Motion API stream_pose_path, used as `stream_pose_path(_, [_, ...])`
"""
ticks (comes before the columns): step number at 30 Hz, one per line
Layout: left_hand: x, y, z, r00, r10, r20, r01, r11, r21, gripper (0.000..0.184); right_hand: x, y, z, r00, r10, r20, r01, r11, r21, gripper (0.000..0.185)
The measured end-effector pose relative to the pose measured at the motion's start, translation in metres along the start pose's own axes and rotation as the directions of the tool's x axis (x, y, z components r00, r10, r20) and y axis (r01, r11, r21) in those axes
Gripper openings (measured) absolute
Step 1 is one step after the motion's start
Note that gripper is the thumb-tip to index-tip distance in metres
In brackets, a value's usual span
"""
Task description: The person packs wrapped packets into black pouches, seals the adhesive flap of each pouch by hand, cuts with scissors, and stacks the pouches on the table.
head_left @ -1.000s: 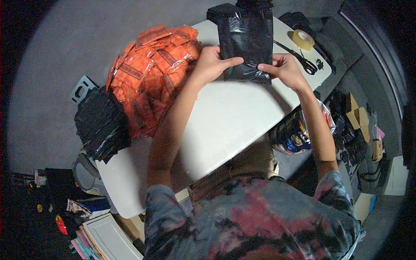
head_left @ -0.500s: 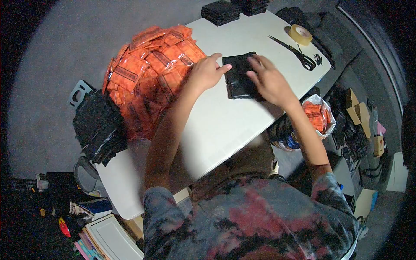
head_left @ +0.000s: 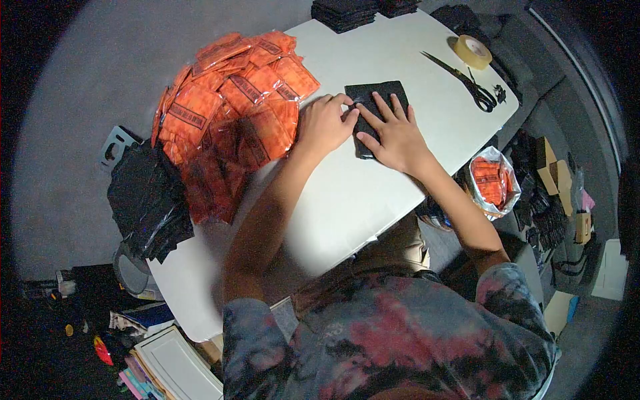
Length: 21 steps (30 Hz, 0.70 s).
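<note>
A flat, black, squarish packet with a slightly shiny surface [head_left: 373, 89] lies on the white table in front of me. My right hand [head_left: 398, 137] rests on top of it, palm down with fingers spread, covering much of its middle and right side. At the packet's left edge is my left hand [head_left: 325, 125], its fingers bent and its thumb and forefinger at the edge. Just left of that hand rises a large heap of orange packets in clear wrappers [head_left: 250, 93], each with a dark printed band.
Black stacks [head_left: 343, 15] stand at the table's far edge. Scissors [head_left: 467, 80] and a tape roll [head_left: 473, 52] lie at the right. A bag of orange packets [head_left: 492, 180] is below the right edge. A black plastic bundle [head_left: 147, 200] sits beside the heap.
My right hand has come down flat onto the black packet, fingers spread, after hovering at its right side. My left thumb and fingers have drawn closer together at the left edge.
</note>
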State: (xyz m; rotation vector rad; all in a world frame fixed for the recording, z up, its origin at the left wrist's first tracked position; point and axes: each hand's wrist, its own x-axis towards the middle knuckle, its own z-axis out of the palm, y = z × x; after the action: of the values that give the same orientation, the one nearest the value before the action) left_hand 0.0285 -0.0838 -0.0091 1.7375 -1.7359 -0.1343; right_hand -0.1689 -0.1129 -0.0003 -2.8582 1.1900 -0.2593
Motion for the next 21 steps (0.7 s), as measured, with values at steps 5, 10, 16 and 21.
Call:
stream_pose_path(5, [0.000,-0.003,0.001,1.000,0.022,-0.013,-0.022,1.000,-0.018,0.026,0.000,0.002,0.004,1.000,-0.022,-0.019,0.022,1.000,-0.009,0.070])
stream_pose_path(10, [0.000,-0.006,0.005,0.997,0.044,-0.056,-0.045,0.999,-0.015,0.025,-0.001,0.003,0.006,1.000,-0.017,-0.024,0.017,1.000,0.001,0.069])
stream_pose_path(16, [-0.001,-0.003,0.007,0.989,0.068,-0.135,-0.067,0.998,0.011,0.032,0.003,0.006,0.003,0.999,-0.015,0.049,0.013,0.999,0.033,0.072])
stream_pose_path(21, [-0.001,0.002,0.009,0.994,0.030,-0.104,-0.010,0.982,0.190,0.042,0.008,0.029,-0.005,0.954,0.128,-0.270,-0.038,0.948,0.317,0.065])
